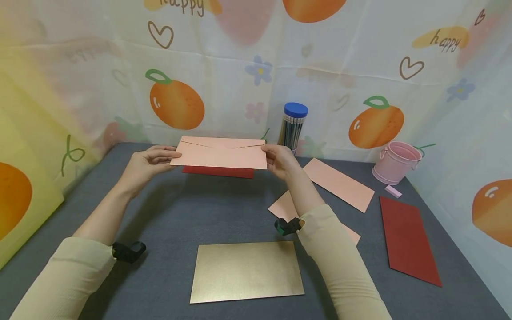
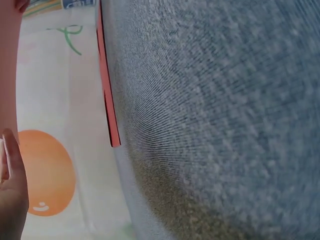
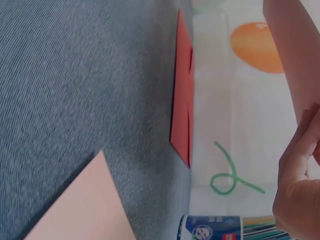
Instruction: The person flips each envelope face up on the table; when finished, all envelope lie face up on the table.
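Note:
A pink envelope (image 1: 220,153) with a pointed flap along its far edge is held up level above the table. My left hand (image 1: 150,161) pinches its left end, and my right hand (image 1: 280,161) pinches its right end. Below and behind it lies a red envelope (image 1: 218,172), mostly covered by the pink one in the head view; its side shows as a red strip in the left wrist view. In the right wrist view, my right hand (image 3: 300,185) is at the frame's edge, fingers against the pink envelope (image 3: 295,60).
A gold envelope (image 1: 247,272) lies at the front. Two pink envelopes (image 1: 339,184) lie to the right, one partly under my right forearm. Beyond are a red envelope (image 1: 410,240), a small pink block (image 1: 393,191), a pink bucket (image 1: 397,162) and a blue-lidded tub of pencils (image 1: 293,126).

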Demonstrator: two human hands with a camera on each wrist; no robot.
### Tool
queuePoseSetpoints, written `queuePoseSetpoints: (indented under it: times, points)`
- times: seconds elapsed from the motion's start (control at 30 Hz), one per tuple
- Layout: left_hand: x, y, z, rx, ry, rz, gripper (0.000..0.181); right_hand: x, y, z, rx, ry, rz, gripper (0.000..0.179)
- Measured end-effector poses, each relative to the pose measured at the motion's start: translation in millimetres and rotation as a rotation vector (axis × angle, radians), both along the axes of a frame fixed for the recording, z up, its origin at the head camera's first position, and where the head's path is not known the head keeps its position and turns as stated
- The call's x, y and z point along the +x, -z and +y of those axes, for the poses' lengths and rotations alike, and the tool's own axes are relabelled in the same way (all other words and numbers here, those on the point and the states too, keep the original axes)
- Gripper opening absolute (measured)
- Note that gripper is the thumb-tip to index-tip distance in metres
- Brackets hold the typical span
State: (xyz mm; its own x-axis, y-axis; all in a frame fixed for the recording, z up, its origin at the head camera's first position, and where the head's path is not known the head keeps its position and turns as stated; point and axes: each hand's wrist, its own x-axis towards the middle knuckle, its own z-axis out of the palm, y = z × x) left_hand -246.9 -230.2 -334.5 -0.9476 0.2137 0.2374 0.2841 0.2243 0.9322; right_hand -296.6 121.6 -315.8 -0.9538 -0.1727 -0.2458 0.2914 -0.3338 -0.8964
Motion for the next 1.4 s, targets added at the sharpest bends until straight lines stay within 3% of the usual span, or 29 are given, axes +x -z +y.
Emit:
queuePoseSetpoints:
  times: [0.17, 0.27, 0.53, 0.7, 0.97, 1.2, 1.4]
  points:
    - [-1.1, 1.0, -5.9, 0.202, 0.131, -0.181, 0.031, -1.2, 4.2, 4.2, 0.118, -0.012, 0.016, 0.007]
    - [-1.3, 1.8, -8.5, 0.249, 0.147, -0.251, 0.035, -1.0, 6.1, 5.2, 0.163, -0.020, 0.021, 0.009]
    - [-8.0, 9.7, -7.7, -0.075, 0.039, -0.327, 0.066, 2.8, 12.0, 4.8, 0.255, -0.059, 0.017, 0.015]
    - [-13.7, 16.8, -3.4, -0.144, -0.015, -0.366, 0.071, 6.1, 16.1, 2.0, 0.317, -0.132, 0.014, 0.022]
    - [-16.2, 21.4, 1.8, -0.264, -0.040, -0.369, 0.064, 10.5, 20.0, -0.5, 0.412, -0.217, -0.019, 0.053]
    - [-14.6, 25.5, 3.0, -0.318, -0.022, -0.390, 0.062, 13.2, 24.8, -4.1, 0.522, -0.237, -0.030, 0.055]
    - [-14.8, 31.2, 1.0, -0.382, -0.025, -0.392, 0.062, 13.4, 29.3, -7.7, 0.550, -0.237, -0.046, 0.053]
